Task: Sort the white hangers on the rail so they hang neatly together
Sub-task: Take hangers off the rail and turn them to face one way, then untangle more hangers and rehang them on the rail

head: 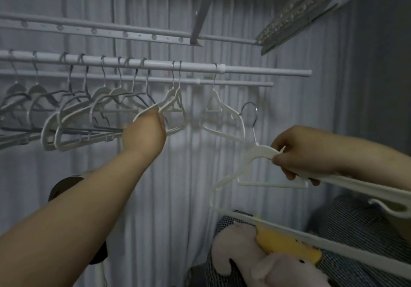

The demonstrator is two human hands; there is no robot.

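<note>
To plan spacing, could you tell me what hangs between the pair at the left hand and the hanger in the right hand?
The head view shows a single white hanger on the rail; either side of it the rail is bare.

Single head-worn view, wide-angle, facing the wardrobe rail (160, 63).
You see it from your own head, looking forward and a little upward: the rail crosses the upper half close by, the shelf (295, 15) shows its underside at top. Your left hand (144, 133) on the hanger pair (176, 93) is farther out mid-frame; your right hand (307, 153) with its hanger (262, 152) sits nearer, at right.
</note>
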